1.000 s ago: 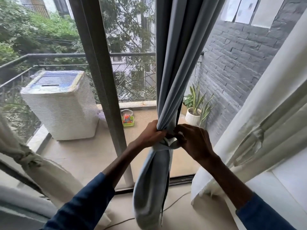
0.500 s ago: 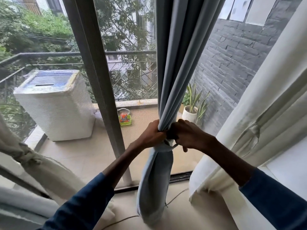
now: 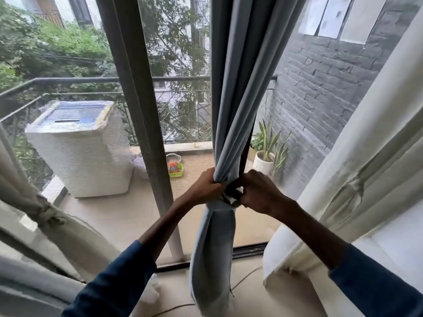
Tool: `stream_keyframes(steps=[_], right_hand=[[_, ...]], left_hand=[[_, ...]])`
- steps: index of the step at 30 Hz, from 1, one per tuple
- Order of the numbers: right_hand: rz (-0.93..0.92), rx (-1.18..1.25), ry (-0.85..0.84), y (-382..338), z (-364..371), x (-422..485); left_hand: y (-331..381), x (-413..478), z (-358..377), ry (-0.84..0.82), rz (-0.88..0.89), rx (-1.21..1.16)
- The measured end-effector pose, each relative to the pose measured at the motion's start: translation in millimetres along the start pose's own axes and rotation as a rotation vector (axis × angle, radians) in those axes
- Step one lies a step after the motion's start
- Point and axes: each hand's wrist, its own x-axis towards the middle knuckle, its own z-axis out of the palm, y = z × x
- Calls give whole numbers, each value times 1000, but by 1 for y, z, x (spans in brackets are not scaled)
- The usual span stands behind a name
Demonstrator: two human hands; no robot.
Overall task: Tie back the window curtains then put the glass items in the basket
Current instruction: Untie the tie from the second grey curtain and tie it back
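My left hand (image 3: 207, 187): fingers curled tight round the gathered grey-blue curtain (image 3: 233, 88), gripping the bunch from its left side.
My right hand (image 3: 258, 193): fingers curled onto the dark tie band (image 3: 231, 195) on the bunch's right side, back of the hand toward me.
Hands, counted: two, just beside each other with only the pinched cloth between them; each arm is in a dark blue sleeve (image 3: 109, 282).
Grey-blue curtain, counted: one. It drops from above straight into my grip, narrows between my hands, then bulges and hangs below them to the floor.
Tie band, counted: one, wrapped at the narrow waist, between my hands and partly under my right fingers. How it is fastened I cannot tell.
Cream count: two. The right cream curtain (image 3: 366, 156) hangs right of my right hand; the left cream curtain (image 3: 45, 213) sits well left of my left hand, cinched at a knot.
Window post (image 3: 137, 110): one, beyond my left forearm.
Through the glass: one washing machine (image 3: 77, 145) up and left of my left hand; one green container (image 3: 177, 171) just above-left of it; one white pot (image 3: 263, 163) with a plant just above my right hand.
Cable (image 3: 247, 276): one, on the floor below my hands.
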Motion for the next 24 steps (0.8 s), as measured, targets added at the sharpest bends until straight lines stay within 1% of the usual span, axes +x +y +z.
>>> stream_keyframes(steps=[2,3,5,8,10,11,12,13,14,16,17,18,19,22,23,24], right_hand=[[-68,92,-147,2,-5,-3],[-39,145,-236,4,-8,-1],[67,267,-442,11,-11,2],[235,415,-679,15,-9,6],[312,463,-742,14,-10,5],[316,457,-730,13,-12,5],[299,438,-689,12,-13,6],[256,392,-606,11,-12,6],[211,309,-474,10,-9,5],[122,98,-96,12,-1,2],[108,83,88,15,5,1],[105,139,219,18,11,-1],[105,205,290,20,16,-3],[64,291,394,27,32,-7],[92,392,449,28,36,-10],[165,547,506,31,41,-12]], left_hand=[[3,0,2,-21,-1,-8],[3,0,4,-36,2,-14],[3,2,10,-47,7,-21],[5,4,17,-62,11,-33],[7,3,21,-64,33,-37],[5,4,22,-55,43,-42],[6,4,22,-42,49,-47],[5,5,20,-26,36,-57],[5,5,18,-10,15,-71],[7,5,10,26,-26,-109],[7,6,6,32,-39,-129],[7,6,4,31,-44,-141],[6,7,2,24,-44,-146],[1,10,2,4,-49,-137],[0,11,3,5,-62,-145],[-1,11,3,7,-70,-156]])
